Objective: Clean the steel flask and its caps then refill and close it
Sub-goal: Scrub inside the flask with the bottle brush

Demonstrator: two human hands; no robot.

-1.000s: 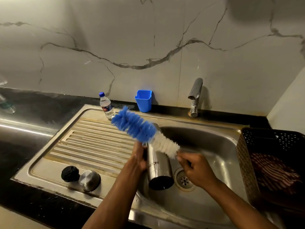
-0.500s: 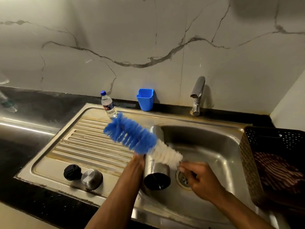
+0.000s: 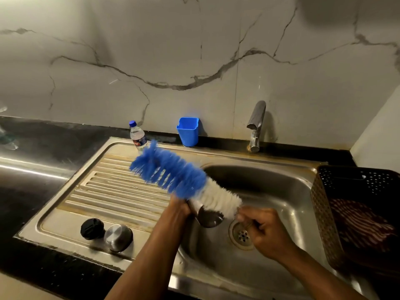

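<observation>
We find a home kitchen. A steel sink (image 3: 270,191) with a ribbed draining board (image 3: 112,191) is set into a dark worktop (image 3: 32,191); a tap (image 3: 256,124) stands behind it. Veined marble tiles (image 3: 194,50) cover the wall. A perforated basket (image 3: 324,213) sits beside the sink.

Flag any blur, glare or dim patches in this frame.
Head view: the blue-and-white bottle brush is motion-blurred, as are the right hand's fingertips; glare streaks the steel counter at left; the basket interior is dim; wide-angle bending shows at the edges.
</observation>
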